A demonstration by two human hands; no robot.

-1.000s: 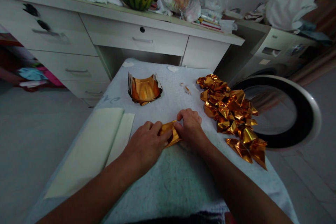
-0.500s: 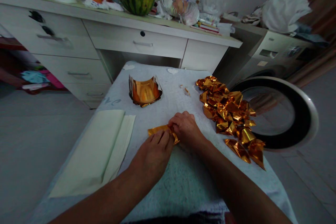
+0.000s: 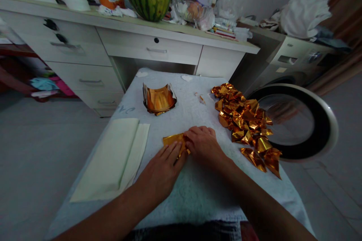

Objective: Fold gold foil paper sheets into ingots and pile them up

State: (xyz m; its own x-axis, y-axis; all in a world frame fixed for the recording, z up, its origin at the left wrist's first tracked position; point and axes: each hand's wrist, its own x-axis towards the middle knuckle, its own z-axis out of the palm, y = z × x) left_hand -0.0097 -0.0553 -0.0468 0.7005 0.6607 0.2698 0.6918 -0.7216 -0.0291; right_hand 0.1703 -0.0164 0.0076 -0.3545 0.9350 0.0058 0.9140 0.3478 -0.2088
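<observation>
A small sheet of gold foil paper (image 3: 171, 139) lies on the cloth-covered table in front of me, its right end bunched under my fingers. My left hand (image 3: 165, 162) presses the foil with its fingers extended over it and the thumb at the near edge. From the other side, my right hand (image 3: 202, 143) has its fingers curled closed around the foil's right end; the fingertips are partly hidden. Beyond my hands stands a curved stack of gold foil sheets (image 3: 160, 99). A heap of folded gold foil pieces (image 3: 243, 115) spreads along the table's right side.
Folded pale-green paper (image 3: 109, 158) lies on the left of the blue-grey cloth (image 3: 186, 109). Small scraps (image 3: 201, 99) sit near the middle. Behind is a white desk with a cut watermelon (image 3: 148, 0). At right, a washing machine door (image 3: 325, 120) hangs open beside the table.
The left fingers have straightened and flattened over the foil, uncovering more of its left part. The right hand stays closed at the foil's right end. The view has shifted slightly.
</observation>
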